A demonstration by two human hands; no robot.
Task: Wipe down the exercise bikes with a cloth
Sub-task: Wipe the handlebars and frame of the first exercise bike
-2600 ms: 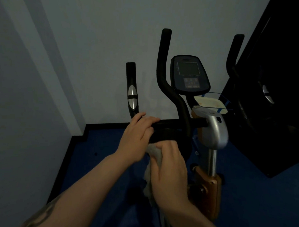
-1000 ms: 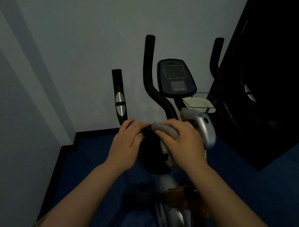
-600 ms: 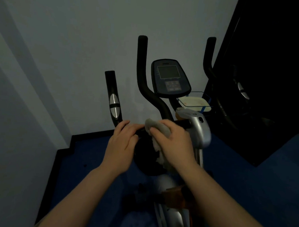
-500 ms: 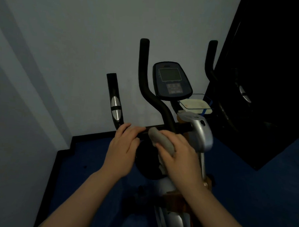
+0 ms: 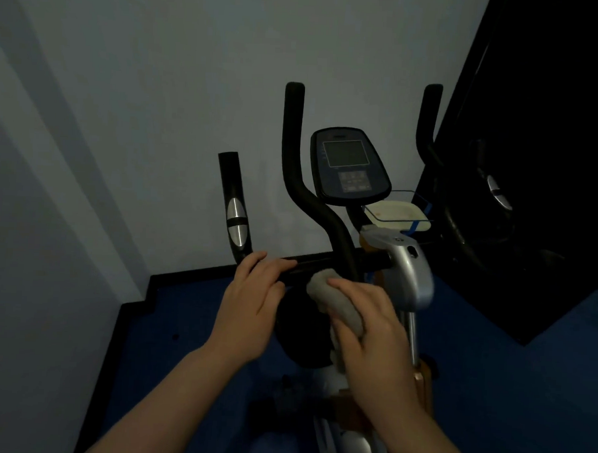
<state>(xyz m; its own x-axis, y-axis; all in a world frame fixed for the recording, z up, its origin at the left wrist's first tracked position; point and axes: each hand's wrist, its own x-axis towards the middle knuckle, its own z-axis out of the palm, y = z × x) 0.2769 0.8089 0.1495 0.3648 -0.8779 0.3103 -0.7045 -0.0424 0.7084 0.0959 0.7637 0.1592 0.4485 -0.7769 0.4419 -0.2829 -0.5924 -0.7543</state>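
1. The exercise bike (image 5: pixel 404 282) is standing in a dim corner, its front facing a pale wall (image 5: pixel 160 83), on a blue floor (image 5: pixel 182 358) edged by a black skirting strip.
2. The left hand (image 5: pixel 249 313) is resting on the horizontal black handlebar (image 5: pixel 310 259), its fingers (image 5: pixel 272 264) lying close together and curling over the top of the bar, just right of the bend where the short left grip rises.
3. That left grip (image 5: pixel 235 206) is standing nearly upright and carrying a silver oval sensor plate.
4. The right hand (image 5: pixel 371 332) is gripping a grey cloth (image 5: pixel 335 301), with the fingers wrapped round it; the bunched front end of the cloth is poking out ahead of the knuckles.
5. The cloth is sitting just below the handlebar, beside the foot of the tall curved black handle (image 5: pixel 299 178); whether it is touching the bar, I cannot tell.
6. The two hands are lying near one another, apart, with a dark round part of the bike showing between them.
7. The console (image 5: pixel 350 167), with a square screen and buttons beneath, is sitting above the bar, tilted toward the viewer.
8. A pale tray (image 5: pixel 399 213) is sitting just right of the console, above the silver housing.
9. A second tall handle (image 5: pixel 430 129) is rising at the right, against a black panel (image 5: pixel 551 134).
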